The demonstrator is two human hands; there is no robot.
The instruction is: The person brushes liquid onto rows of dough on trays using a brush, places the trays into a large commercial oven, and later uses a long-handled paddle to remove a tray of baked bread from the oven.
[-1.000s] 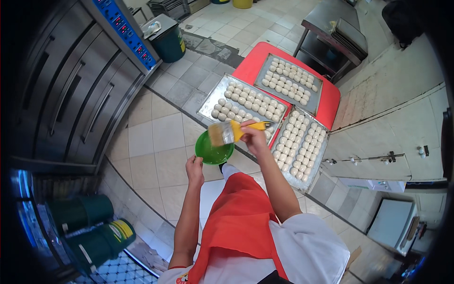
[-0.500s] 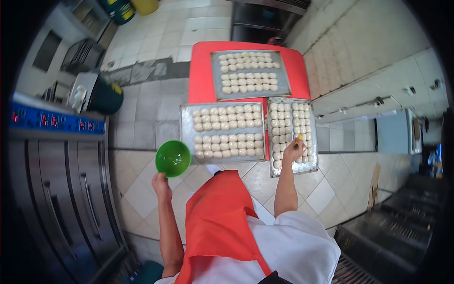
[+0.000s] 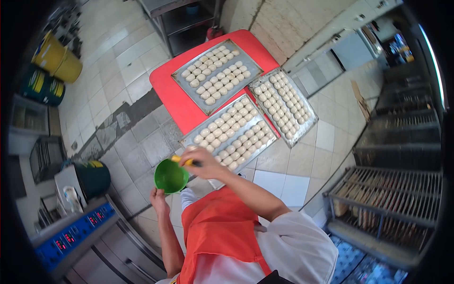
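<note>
Pinching the round green plastic bowl (image 3: pixel 169 179) at its seven-o'clock rim, the left hand (image 3: pixel 160 198) holds it beneath the yellow-handled brush (image 3: pixel 176 158) wrapped in the right hand's (image 3: pixel 204 163) closed fingers, presumably catching drips; a rectangular metal tray (image 3: pixel 233 138) lies at two o'clock.

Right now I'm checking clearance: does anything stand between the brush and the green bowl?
Nothing visible does. The right hand has the yellow-handled brush by the rim of the green bowl, held by the left hand.
</note>
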